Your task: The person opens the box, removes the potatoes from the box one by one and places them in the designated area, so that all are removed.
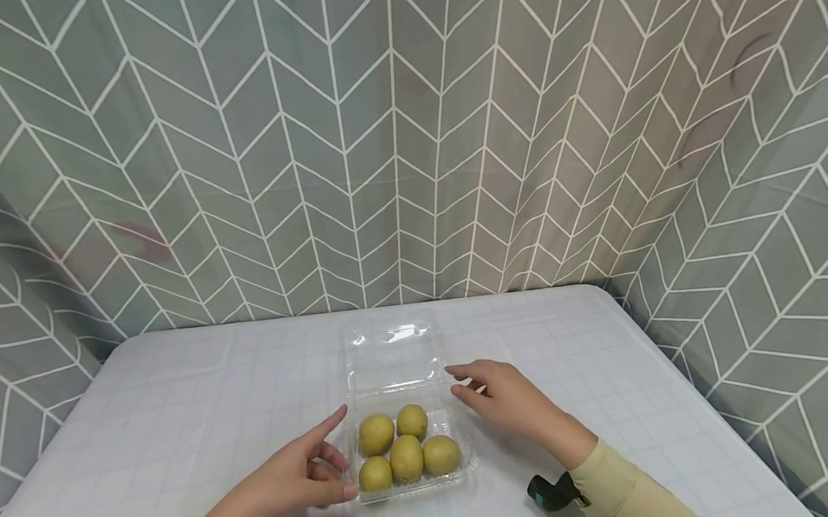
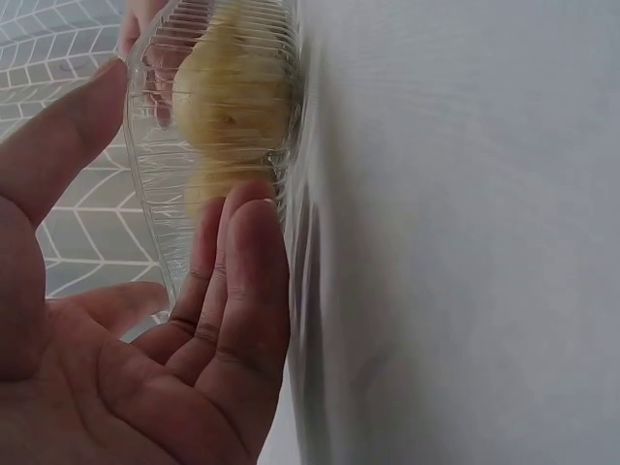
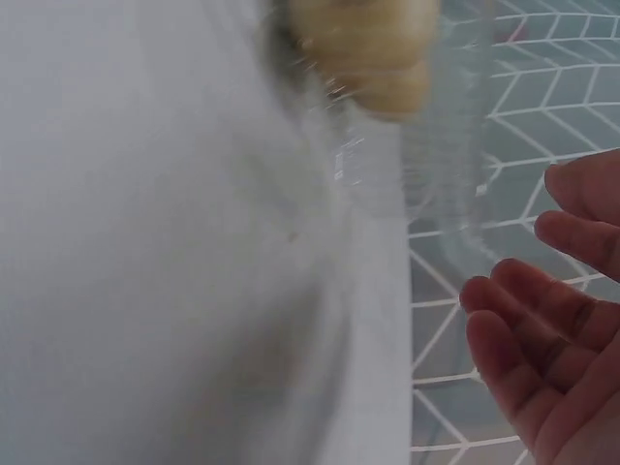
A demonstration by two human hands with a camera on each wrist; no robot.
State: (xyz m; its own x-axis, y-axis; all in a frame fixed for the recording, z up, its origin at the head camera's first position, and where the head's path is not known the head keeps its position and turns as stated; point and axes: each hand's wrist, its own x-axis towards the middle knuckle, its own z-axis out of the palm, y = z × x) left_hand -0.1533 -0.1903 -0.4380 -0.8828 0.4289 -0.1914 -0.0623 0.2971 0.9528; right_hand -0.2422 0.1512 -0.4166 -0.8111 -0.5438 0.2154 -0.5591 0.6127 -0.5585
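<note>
A clear plastic clamshell box (image 1: 412, 490) stands on the table with its lid (image 1: 393, 357) folded back, away from me. Several yellow lemons (image 1: 406, 459) lie inside it. My left hand (image 1: 293, 479) is at the box's left side. In the left wrist view its thumb meets the rim, and its nearly straight fingers (image 2: 254, 257) lie against the ribbed wall. Off the back right corner, near the lid's hinge, hovers my right hand (image 1: 508, 397). Its fingers are loosely bent, and nothing is between them; in the right wrist view they are apart from the box wall (image 3: 455, 194).
A white cloth with a faint grid covers the table (image 1: 199, 405). Grey curtains (image 1: 376, 148) with white zigzag lines hang behind it and on both sides. A black wrist camera (image 1: 549, 493) sits under the right sleeve (image 1: 629, 485).
</note>
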